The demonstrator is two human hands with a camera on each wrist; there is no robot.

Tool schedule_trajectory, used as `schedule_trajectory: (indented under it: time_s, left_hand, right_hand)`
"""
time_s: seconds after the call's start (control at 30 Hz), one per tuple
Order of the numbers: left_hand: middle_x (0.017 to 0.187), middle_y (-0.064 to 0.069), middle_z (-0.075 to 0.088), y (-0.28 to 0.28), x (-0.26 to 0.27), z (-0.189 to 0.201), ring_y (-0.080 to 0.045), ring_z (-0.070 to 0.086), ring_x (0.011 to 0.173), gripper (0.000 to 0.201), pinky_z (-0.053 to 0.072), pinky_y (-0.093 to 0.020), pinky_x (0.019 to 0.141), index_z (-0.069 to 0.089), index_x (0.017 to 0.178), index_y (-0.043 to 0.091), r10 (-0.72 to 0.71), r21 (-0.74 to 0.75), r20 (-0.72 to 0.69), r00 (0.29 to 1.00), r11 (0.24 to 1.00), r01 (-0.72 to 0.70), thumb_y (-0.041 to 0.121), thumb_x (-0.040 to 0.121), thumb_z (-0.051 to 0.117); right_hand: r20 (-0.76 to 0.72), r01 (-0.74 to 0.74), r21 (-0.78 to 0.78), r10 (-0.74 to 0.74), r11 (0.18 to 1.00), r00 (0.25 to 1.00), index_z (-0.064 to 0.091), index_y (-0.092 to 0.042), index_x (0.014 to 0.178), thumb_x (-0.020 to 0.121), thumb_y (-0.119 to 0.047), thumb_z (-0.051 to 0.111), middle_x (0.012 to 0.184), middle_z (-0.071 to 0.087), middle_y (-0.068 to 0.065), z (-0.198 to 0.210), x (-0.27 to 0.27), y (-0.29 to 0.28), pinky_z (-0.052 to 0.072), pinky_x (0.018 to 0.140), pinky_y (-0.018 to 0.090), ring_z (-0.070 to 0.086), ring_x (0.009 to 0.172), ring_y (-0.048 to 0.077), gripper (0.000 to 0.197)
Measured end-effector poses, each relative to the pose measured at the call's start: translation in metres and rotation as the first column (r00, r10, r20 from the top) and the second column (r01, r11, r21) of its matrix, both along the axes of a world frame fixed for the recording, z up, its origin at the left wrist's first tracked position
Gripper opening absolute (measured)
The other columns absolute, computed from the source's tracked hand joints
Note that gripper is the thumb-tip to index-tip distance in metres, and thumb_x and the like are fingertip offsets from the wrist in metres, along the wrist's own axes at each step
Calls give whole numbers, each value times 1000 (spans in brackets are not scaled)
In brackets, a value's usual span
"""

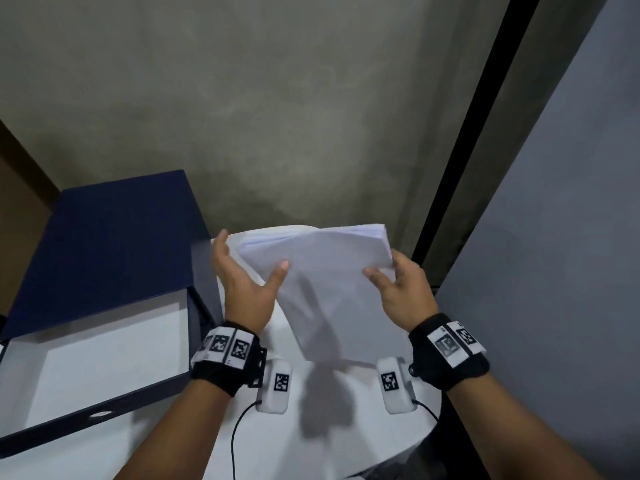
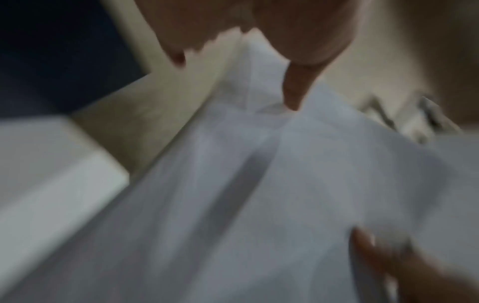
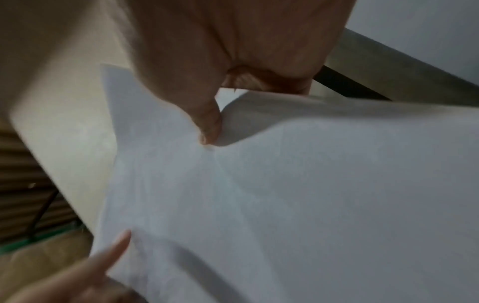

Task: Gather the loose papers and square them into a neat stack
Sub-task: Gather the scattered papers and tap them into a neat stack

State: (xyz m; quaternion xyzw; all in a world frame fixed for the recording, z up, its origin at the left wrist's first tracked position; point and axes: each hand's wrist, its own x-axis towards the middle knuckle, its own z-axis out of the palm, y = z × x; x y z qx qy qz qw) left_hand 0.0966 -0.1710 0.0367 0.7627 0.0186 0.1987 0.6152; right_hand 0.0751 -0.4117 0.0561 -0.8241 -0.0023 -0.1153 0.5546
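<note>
— Two hands are up in front of us: our left hand [image 1: 242, 285] and right hand [image 1: 401, 292] hold the sheaf of white papers [image 1: 332, 285] between them, above the white table [image 1: 346, 427].
— How do we grip it?
— Left thumb lies on top at the left edge, fingers stretched behind it; right thumb presses the top sheet, fingers curled under the right edge.
— And beyond?
— The sheets' far edges fan unevenly. To the left sits an open navy box [image 1: 104, 271], then the grey wall [image 1: 277, 116].
</note>
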Motion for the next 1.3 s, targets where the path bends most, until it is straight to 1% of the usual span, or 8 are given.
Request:
schedule_trajectory:
  time_s: [0.1,0.23,0.37,0.5,0.67,0.9,1.1,1.3]
  left_hand:
    - [133,-6,58,1,1,-4,-20,58,121,73,41,-54,106,38,136,18,-256,-352,-153,954,917,190,37,73,70]
    - [117,0,67,-6,-4,-4,-23,64,110,37,48,-55,97,52,118,33,-189,-172,-115,975,971,168,34,82,62]
    - [103,8,68,-13,-16,-17,-5,66,97,43,51,-47,95,47,124,17,-150,-81,-187,971,987,137,30,86,63]
    - [109,-1,67,-15,-25,-27,-21,65,102,55,49,-48,97,42,127,14,-135,-56,-230,964,991,126,36,81,62]
    - [134,-8,56,-15,-21,-32,-24,53,126,73,40,-49,108,31,140,20,-123,-49,-285,951,992,114,54,80,55]
    - [126,-3,60,-14,-23,-33,-25,58,117,54,43,-53,103,37,128,27,-152,-92,-246,957,987,133,44,81,57]
    - [129,-6,59,-17,-16,-28,-25,56,121,62,43,-50,104,35,133,26,-121,-20,-275,954,993,120,54,79,52]
    - [113,3,60,-21,-20,-14,-7,61,103,38,47,-31,94,35,124,24,-107,-54,-135,985,993,101,13,93,56]
  right_hand:
    - [-22,-12,184,16,983,1000,67,-28,100,91,-6,64,98,75,-8,-1,-3,3,55,87,33,71,95,9,24]
    - [-6,57,323,-58,945,998,63,-23,104,94,-3,59,100,72,-8,-3,-10,8,55,85,24,69,93,4,23]
    - [-93,102,308,-77,946,993,59,-26,113,94,-8,61,110,72,-2,-30,-19,7,54,96,41,69,104,14,26]
    - [-192,134,233,-89,963,977,42,-19,139,90,-18,66,127,64,0,-49,-27,8,46,107,42,61,119,13,54]
    - [-209,167,197,-125,966,970,29,-18,148,78,-56,58,144,51,6,-64,-21,5,38,112,50,47,135,22,85]
    - [-147,166,215,-136,963,980,47,-46,118,87,-11,63,124,63,-3,-39,-30,11,46,106,43,59,119,16,49]
    - [-127,169,203,-145,964,981,35,-12,145,80,-43,59,139,55,8,-45,-17,12,41,110,50,52,131,22,75]
    - [-54,122,196,-113,973,992,43,-14,134,93,-9,59,124,61,3,-30,-22,12,47,103,28,59,118,13,44]
